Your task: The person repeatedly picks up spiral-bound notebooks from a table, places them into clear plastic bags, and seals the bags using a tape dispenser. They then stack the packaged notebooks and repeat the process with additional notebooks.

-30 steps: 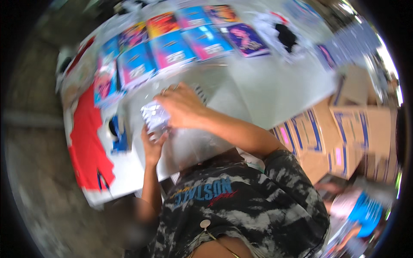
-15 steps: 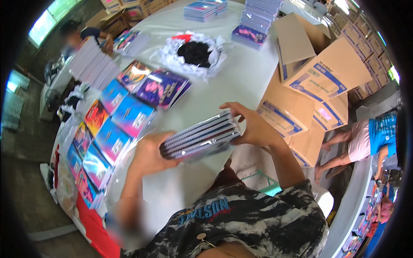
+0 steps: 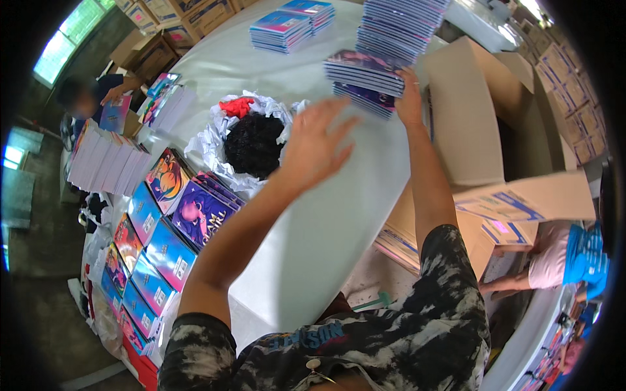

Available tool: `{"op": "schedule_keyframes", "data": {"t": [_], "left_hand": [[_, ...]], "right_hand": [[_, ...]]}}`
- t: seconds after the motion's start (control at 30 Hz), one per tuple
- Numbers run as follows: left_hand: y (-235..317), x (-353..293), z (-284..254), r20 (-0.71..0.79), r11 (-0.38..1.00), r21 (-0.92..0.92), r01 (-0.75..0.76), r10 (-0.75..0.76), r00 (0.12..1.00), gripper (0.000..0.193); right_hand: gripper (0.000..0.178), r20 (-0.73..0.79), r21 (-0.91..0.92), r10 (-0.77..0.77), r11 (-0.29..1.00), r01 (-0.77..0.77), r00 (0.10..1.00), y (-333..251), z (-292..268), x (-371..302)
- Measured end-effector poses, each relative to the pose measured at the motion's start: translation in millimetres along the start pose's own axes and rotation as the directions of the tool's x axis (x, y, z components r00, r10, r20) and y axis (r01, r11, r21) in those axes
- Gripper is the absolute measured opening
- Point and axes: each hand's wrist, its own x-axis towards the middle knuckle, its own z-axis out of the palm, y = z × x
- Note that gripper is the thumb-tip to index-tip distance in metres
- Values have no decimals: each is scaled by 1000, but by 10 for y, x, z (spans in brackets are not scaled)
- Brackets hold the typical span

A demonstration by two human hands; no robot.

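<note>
My right hand [image 3: 409, 99] grips the right end of a small bundle of spiral notebooks [image 3: 362, 70] with dark purple covers. The bundle is on or just over a few similar notebooks [image 3: 364, 98], in front of a tall stack of notebooks [image 3: 398, 29] at the far side of the table. Slightly smeared by motion, my left hand [image 3: 316, 146] is off the bundle, its fingers spread and nothing in them. It hovers above the table, right of a black bundle [image 3: 254, 146] nested in crumpled white wrapping [image 3: 212, 133].
Rows of colourful notebooks [image 3: 166, 254] cover the table's left side. A large open cardboard box [image 3: 463, 117] stands at the right. Blue-pink notebook stacks [image 3: 280, 31] sit at the far edge. A co-worker [image 3: 85, 98] is at the far left behind a notebook pile [image 3: 107, 163].
The notebook bundle, held in both hands near my body before, is now at the far stack. My left hand has let go of it; my right hand still grips its end.
</note>
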Motion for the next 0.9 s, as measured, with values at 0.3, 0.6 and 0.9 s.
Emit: {"op": "schedule_keyframes", "data": {"t": [0.3,0.6,0.9], "left_hand": [[-289,-2081,-308,56,677,221,702,-727,684,60],[-238,-2969,-488,-25,477,460,748,-836,549,46],[754,-2519,-1288,-42,187,-818,545,-963,267,59]], "right_hand": [[66,-10,-131,65,989,-66,998,459,688,-403],[49,-101,30,-195,979,199,976,-1436,709,-845],[48,968,73,-106,-749,-658,229,-3273,138,-1917]]}}
